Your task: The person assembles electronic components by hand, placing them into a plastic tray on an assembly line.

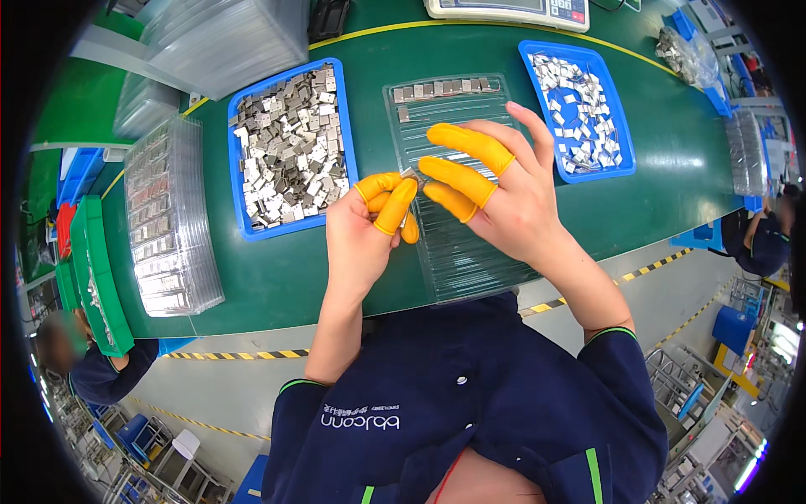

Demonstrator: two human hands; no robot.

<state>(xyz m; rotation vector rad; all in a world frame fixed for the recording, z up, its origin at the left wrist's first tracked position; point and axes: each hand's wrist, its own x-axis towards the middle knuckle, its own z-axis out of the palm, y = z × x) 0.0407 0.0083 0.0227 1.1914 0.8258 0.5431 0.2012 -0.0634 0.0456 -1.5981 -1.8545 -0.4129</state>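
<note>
My left hand (357, 231), with yellow finger cots on thumb and fingers, pinches a small silvery metal piece (409, 174); most of it is hidden behind the fingertips. Just right of it is my right hand (520, 197), also wearing yellow cots. Its fingers are stretched and apart, the tips close to the piece; whether they touch it I cannot tell. Beneath both hands lies a clear ribbed plastic tray (470, 252), with a row of small metal pieces (445, 87) along its far edge and one more piece (403, 114) below that row at the left.
Left of the tray, a blue bin (238, 197) holds many metal pieces. Another blue bin (627, 151), at right, has white parts. Stacked filled trays (172, 218) stand on the green table (252, 290) at left. A scale (512, 10) sits at the back. Other people are at both sides.
</note>
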